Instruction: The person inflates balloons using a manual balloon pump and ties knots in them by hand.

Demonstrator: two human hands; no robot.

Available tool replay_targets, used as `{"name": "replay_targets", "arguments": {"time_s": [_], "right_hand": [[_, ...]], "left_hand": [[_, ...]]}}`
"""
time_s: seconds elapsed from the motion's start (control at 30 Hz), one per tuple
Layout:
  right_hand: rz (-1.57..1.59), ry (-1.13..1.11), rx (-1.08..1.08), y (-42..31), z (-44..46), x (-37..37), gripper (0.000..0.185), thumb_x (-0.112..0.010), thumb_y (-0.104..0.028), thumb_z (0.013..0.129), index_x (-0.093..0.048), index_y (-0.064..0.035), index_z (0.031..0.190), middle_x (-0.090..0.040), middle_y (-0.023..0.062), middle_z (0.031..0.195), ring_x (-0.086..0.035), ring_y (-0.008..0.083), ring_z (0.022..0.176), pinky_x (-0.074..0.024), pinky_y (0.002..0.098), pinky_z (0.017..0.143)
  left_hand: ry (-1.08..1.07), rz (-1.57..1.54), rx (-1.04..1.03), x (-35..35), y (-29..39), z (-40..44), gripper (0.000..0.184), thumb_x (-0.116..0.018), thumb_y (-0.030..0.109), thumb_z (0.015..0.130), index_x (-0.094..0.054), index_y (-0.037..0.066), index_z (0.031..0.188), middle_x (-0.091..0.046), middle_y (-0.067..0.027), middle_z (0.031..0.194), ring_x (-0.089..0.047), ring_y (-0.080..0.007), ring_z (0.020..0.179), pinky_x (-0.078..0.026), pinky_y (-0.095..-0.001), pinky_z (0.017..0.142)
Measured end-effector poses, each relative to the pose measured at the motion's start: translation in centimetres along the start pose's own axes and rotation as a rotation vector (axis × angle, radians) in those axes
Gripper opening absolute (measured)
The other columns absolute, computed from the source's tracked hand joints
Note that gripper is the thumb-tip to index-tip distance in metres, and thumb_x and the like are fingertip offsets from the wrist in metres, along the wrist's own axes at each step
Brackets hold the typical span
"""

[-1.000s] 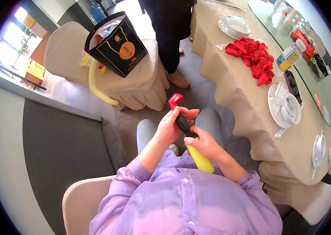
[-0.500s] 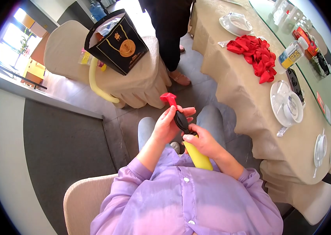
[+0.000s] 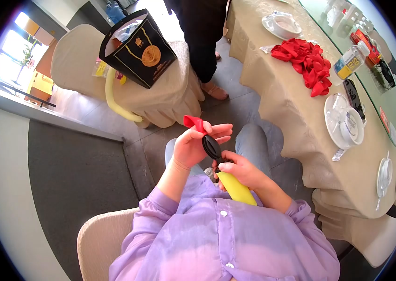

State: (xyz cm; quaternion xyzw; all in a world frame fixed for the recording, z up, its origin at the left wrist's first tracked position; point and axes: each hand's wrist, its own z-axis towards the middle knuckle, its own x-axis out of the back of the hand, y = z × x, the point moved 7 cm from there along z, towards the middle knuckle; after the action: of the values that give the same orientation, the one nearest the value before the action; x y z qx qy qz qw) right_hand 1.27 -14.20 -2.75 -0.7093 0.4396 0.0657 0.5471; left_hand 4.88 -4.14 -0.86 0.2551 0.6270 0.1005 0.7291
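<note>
A balloon pump (image 3: 236, 188) with a yellow barrel and a black head lies slanted over my lap. My right hand (image 3: 244, 170) is closed around it where black meets yellow. At the pump's black tip, my left hand (image 3: 186, 146) pinches the neck of a limp red balloon (image 3: 193, 122) between thumb and index finger, its other fingers stretched out. The balloon's free end flops to the left. My fingers hide whether its neck sits over the nozzle.
On the table (image 3: 282, 110) at right lie a heap of red balloons (image 3: 306, 65), wrapped dishes (image 3: 343, 122), a bottle (image 3: 350, 62) and a black phone-like object (image 3: 353, 97). A black gift bag (image 3: 144, 54) and a long pale-yellow balloon (image 3: 116, 105) rest on a chair. Someone in dark trousers (image 3: 203, 37) stands ahead.
My left hand has shifted left with the balloon, which now points further left and lies flatter. The pump's black head has swung slightly left. My right hand keeps its grip.
</note>
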Motion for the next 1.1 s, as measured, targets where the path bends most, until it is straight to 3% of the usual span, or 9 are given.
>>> {"name": "replay_targets", "arguments": {"time_s": [0.07, 0.17, 0.3, 0.33, 0.43, 0.5, 0.6, 0.7, 1.1], "right_hand": [[-0.015, 0.034, 0.025, -0.2, 0.2, 0.3, 0.023, -0.051, -0.018, 0.081, -0.045, 0.0002, 0.094, -0.053, 0.0097, 0.074, -0.057, 0.0164, 0.055, -0.0482, 0.0278, 0.050], [-0.094, 0.114, 0.015, -0.3, 0.1, 0.6, 0.023, -0.052, -0.017, 0.080, -0.045, 0.0002, 0.094, -0.053, 0.0095, 0.075, -0.057, 0.0161, 0.057, -0.0482, 0.0273, 0.051], [-0.120, 0.156, 0.072, 0.5, 1.2, 0.9, 0.027, -0.054, -0.016, 0.079, -0.044, 0.0008, 0.097, -0.053, 0.0091, 0.079, -0.057, 0.0158, 0.058, -0.0486, 0.0273, 0.052], [-0.099, 0.195, 0.084, 1.1, 1.8, 1.2, 0.032, -0.056, -0.018, 0.079, -0.043, 0.0013, 0.101, -0.052, 0.0092, 0.082, -0.057, 0.0158, 0.062, -0.0485, 0.0272, 0.054], [-0.350, 0.317, 0.108, 2.1, 3.1, 3.7, 0.053, -0.063, -0.030, 0.076, -0.040, 0.0029, 0.110, -0.054, 0.0117, 0.089, -0.056, 0.0157, 0.080, -0.0459, 0.0267, 0.066], [-0.584, 0.349, 0.187, 2.6, 2.2, 4.7, 0.049, -0.062, -0.033, 0.076, -0.043, 0.0021, 0.105, -0.055, 0.0098, 0.081, -0.057, 0.0139, 0.069, -0.0465, 0.0249, 0.057], [-0.398, 0.227, -0.175, 5.3, 2.1, 2.0, 0.044, -0.060, -0.034, 0.077, -0.045, 0.0006, 0.100, -0.054, 0.0066, 0.071, -0.051, 0.0096, 0.051, -0.0415, 0.0218, 0.042], [-0.338, 0.174, -0.201, 6.3, 2.8, 2.3, 0.040, -0.057, -0.034, 0.079, -0.046, -0.0006, 0.098, -0.052, 0.0048, 0.067, -0.042, 0.0063, 0.040, -0.0329, 0.0202, 0.033], [-0.280, 0.287, -0.201, 5.6, 0.9, 0.6, 0.028, -0.052, -0.026, 0.083, -0.044, -0.0020, 0.095, -0.053, 0.0069, 0.069, -0.049, 0.0103, 0.047, -0.0388, 0.0215, 0.041]], "left_hand": [[0.066, -0.074, -0.001, -0.1, -0.3, 0.2, 0.020, -0.037, 0.022, 0.086, -0.043, 0.008, 0.075, -0.047, -0.0260, 0.115, -0.045, -0.0355, 0.108, -0.029, -0.0465, 0.097], [0.259, 0.056, -0.015, 1.3, -2.2, -0.2, 0.025, -0.035, 0.028, 0.090, -0.042, 0.008, 0.076, -0.050, -0.0249, 0.110, -0.048, -0.0353, 0.104, -0.034, -0.0454, 0.093], [0.394, -0.007, -0.099, 4.0, -3.1, -0.8, 0.026, -0.036, 0.029, 0.090, -0.039, 0.009, 0.074, -0.052, -0.0097, 0.070, -0.054, -0.0256, 0.069, -0.038, -0.0453, 0.089], [0.575, 0.021, -0.118, 4.5, -2.9, -1.1, 0.026, -0.037, 0.029, 0.090, -0.038, 0.010, 0.072, -0.042, -0.0044, 0.058, -0.046, -0.0200, 0.054, -0.045, -0.0424, 0.074], [0.785, 0.085, -0.138, 9.5, -2.1, -2.0, 0.025, -0.039, 0.030, 0.089, -0.038, 0.011, 0.072, -0.042, -0.0042, 0.058, -0.043, -0.0180, 0.052, -0.044, -0.0355, 0.054], [0.864, -0.059, -0.210, 13.4, -0.3, -3.0, 0.024, -0.037, 0.030, 0.089, -0.038, 0.011, 0.074, -0.042, -0.0050, 0.057, -0.044, -0.0181, 0.050, -0.038, -0.0316, 0.043], [0.951, 0.013, -0.190, 14.9, 0.6, -3.5, 0.023, -0.039, 0.029, 0.088, -0.037, 0.012, 0.073, -0.043, -0.0061, 0.058, -0.043, -0.0189, 0.047, -0.037, -0.0308, 0.040], [1.092, -0.007, -0.172, 19.0, 1.2, -5.0, 0.019, -0.039, 0.024, 0.085, -0.037, 0.010, 0.073, -0.043, -0.0069, 0.056, -0.042, -0.0186, 0.046, -0.036, -0.0312, 0.039], [0.901, -0.056, -0.163, 15.5, -0.3, -2.9, 0.019, -0.041, 0.026, 0.086, -0.037, 0.010, 0.075, -0.043, -0.0062, 0.056, -0.043, -0.0174, 0.046, -0.036, -0.0284, 0.040]]}}
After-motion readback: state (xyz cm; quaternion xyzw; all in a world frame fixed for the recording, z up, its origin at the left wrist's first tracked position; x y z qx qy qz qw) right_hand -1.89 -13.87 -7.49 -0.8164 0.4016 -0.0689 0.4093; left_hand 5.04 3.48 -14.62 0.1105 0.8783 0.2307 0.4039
